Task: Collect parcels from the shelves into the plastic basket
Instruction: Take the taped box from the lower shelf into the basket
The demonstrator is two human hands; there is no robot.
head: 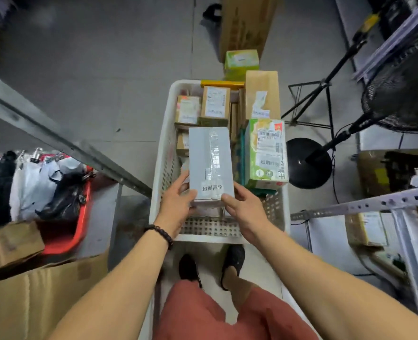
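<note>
A white perforated plastic basket stands on the floor in front of my feet and holds several parcels. Both hands hold a grey taped box by its near end, over the basket's near half. My left hand grips its left corner and my right hand grips its right corner. Beside it on the right stands a green and white carton. Behind lie a tall brown box and two small labelled brown boxes.
A metal shelf rail runs along the left, above a red tub of bagged items and cardboard boxes. On the right are a white shelf frame, a fan with a black base, and a tripod. A green box lies beyond the basket.
</note>
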